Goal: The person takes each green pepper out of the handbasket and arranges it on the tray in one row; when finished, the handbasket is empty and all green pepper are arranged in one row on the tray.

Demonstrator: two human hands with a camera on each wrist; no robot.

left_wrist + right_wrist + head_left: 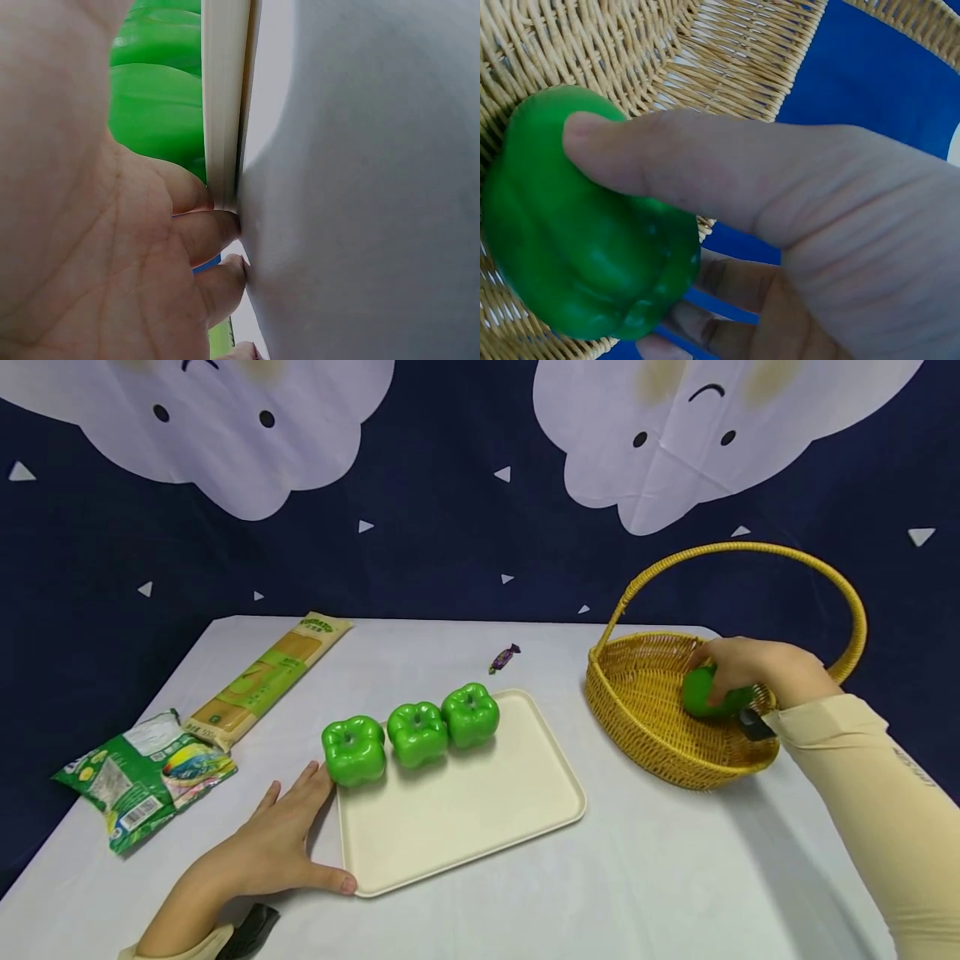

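Note:
My right hand (738, 667) grips a green bell pepper (699, 693) inside the yellow wicker basket (633, 718). In the right wrist view the thumb lies across that pepper (592, 240), with the other fingers on its far side. On the cream tray (465, 818), three more green bell peppers (417, 733) stand in a row along the back edge, the leftmost over the corner. My left hand (277, 843) rests at the tray's left side, fingers spread and thumb at the near corner. The left wrist view shows its fingertips against the tray's rim (223, 105).
A green snack bag (150, 777) and a long noodle packet (270, 681) lie at the left of the white table. Behind the tray is a small purple wrapped candy (504, 658). The basket's tall handle (742, 547) arches over the right forearm. A dark cloud-print cloth hangs behind.

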